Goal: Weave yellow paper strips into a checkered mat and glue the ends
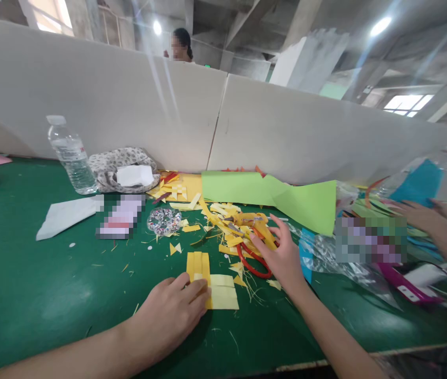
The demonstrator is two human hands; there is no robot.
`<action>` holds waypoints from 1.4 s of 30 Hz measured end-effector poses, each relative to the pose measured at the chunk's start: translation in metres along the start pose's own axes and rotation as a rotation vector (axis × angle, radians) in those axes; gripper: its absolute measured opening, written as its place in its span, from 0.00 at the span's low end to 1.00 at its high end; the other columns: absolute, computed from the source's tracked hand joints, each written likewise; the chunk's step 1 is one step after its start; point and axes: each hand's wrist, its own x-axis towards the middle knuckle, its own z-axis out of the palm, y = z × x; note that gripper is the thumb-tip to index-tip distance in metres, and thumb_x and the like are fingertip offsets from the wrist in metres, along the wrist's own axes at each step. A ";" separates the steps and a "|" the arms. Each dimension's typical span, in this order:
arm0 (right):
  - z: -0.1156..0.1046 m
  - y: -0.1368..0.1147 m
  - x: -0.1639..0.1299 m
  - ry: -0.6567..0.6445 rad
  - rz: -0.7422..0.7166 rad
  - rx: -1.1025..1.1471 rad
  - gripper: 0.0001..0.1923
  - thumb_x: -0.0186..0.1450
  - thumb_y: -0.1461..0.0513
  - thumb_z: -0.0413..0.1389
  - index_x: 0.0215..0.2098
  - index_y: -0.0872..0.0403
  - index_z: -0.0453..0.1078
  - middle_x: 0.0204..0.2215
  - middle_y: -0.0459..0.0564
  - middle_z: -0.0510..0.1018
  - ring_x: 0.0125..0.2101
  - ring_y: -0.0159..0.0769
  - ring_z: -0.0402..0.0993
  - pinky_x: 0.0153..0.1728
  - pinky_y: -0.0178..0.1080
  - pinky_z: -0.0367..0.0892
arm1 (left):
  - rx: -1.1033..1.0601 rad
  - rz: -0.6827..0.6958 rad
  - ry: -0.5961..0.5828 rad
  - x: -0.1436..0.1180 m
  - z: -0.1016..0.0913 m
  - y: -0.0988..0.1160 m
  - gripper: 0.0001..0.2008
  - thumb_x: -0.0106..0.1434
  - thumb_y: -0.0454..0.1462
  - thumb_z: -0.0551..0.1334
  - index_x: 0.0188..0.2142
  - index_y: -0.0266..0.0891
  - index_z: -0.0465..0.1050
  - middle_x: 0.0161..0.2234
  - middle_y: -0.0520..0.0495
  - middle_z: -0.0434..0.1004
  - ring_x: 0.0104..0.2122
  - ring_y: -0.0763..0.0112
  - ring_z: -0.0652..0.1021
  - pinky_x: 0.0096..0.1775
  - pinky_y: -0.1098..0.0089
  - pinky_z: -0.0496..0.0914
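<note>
My left hand [180, 305] presses down on folded yellow paper strips [199, 261], its fingers bent together over them. Deeper yellow strips stand upright under the fingertips, and paler yellow strips [224, 292] stick out to the right. My right hand [281, 255] is at a yellow glue gun [249, 219], thumb and fingers apart on either side of its handle; whether they touch it is hard to tell. The gun lies on a heap of yellow paper scraps [223, 213], nozzle to the left. Beneath it, scissors with red handles [253, 266] are partly covered.
A water bottle [72, 158], spotted cloth pouch [123, 166], phone [121, 217] and clear beaded ring [164, 221] stand or lie left. Green paper [271, 197] leans by the white partition [160, 105]. Right are plastic wrap [349, 268] and another person's hands [416, 216] with blue paper.
</note>
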 end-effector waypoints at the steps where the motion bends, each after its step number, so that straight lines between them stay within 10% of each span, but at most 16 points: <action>1: -0.001 -0.002 -0.001 -0.009 0.009 0.029 0.37 0.52 0.48 0.55 0.57 0.50 0.54 0.43 0.56 0.72 0.40 0.45 0.71 0.36 0.43 0.66 | -0.001 -0.004 -0.008 0.000 0.000 0.000 0.12 0.66 0.37 0.47 0.45 0.41 0.65 0.45 0.51 0.72 0.35 0.66 0.71 0.28 0.67 0.67; 30: -0.058 -0.049 -0.013 0.067 -0.279 -0.288 0.38 0.52 0.57 0.57 0.59 0.51 0.51 0.39 0.55 0.73 0.35 0.45 0.73 0.30 0.41 0.68 | -0.170 -0.042 -0.062 0.010 -0.007 -0.012 0.10 0.64 0.39 0.50 0.38 0.41 0.68 0.33 0.50 0.74 0.32 0.66 0.70 0.28 0.69 0.64; 42: -0.062 -0.015 -0.028 0.032 -0.197 -0.435 0.42 0.54 0.55 0.54 0.63 0.51 0.41 0.40 0.56 0.75 0.38 0.51 0.74 0.27 0.43 0.69 | -0.144 -0.014 0.008 0.016 0.002 -0.019 0.07 0.62 0.39 0.54 0.31 0.40 0.68 0.27 0.52 0.73 0.28 0.67 0.70 0.24 0.68 0.60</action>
